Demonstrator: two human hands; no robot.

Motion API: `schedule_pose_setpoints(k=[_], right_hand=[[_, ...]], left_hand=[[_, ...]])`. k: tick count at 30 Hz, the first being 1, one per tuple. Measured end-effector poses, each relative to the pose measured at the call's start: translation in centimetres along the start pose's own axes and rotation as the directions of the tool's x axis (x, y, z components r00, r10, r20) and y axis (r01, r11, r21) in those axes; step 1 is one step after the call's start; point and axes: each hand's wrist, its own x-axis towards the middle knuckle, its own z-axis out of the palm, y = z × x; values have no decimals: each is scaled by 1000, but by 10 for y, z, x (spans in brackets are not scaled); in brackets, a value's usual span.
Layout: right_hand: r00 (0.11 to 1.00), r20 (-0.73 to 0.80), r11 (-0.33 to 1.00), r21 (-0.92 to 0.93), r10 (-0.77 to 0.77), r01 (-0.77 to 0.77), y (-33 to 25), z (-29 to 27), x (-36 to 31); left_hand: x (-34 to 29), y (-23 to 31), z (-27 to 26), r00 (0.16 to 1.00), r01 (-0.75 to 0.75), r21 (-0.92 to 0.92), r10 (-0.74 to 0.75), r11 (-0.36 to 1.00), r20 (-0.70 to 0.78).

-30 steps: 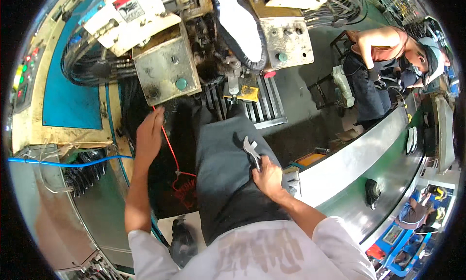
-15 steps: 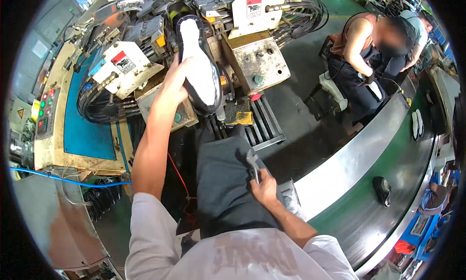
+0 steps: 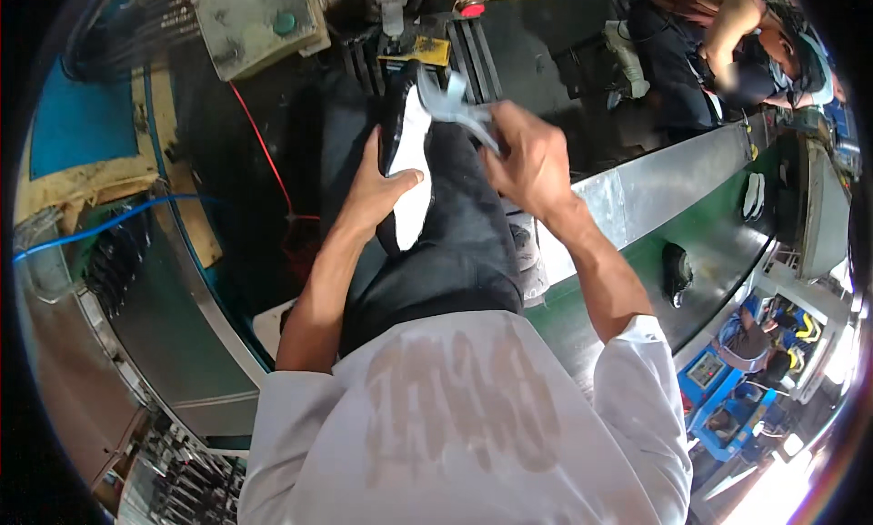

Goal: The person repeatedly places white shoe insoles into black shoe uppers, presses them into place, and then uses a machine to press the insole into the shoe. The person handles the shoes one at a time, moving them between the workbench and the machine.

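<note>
Though right of shoe [image 3: 415, 148], laden blue crate [image 3: 712, 444]

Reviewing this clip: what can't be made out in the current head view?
In the head view:
- Metal tool: its head is blurred, so whether it touches the shoe is unclear.
- The tool's handle: largely hidden inside the right hand.
- Left hand: some fingers are hidden behind the shoe.
- Control box: its top is cut off by the picture's upper edge.
</note>
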Motion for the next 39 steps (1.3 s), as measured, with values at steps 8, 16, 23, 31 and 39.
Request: schedule_pose_setpoints(k=[8, 16, 23, 31, 39], right_hand=[[945, 289, 924, -380, 150, -30, 16, 71, 32], [898, 388, 909, -415, 205, -29, 30, 85, 41], [977, -180, 990, 109, 112, -93, 0, 66, 100], [1000, 5, 998, 52, 25, -25, 10, 64, 120], [978, 55, 945, 254, 201, -208, 21, 59, 84]], left_hand=[[-16, -12, -14, 996, -54, -110, 47, 992, -70], [-12, -21, -17, 998, -38, -141, 30, 989, -56], [-11, -11, -22, 996, 87, -398, -78, 913, 38], [-18, -20, -26, 1000, 12, -352, -13, 936, -1], [-27, -32, -49, 970, 180, -750, 11, 637, 242]])
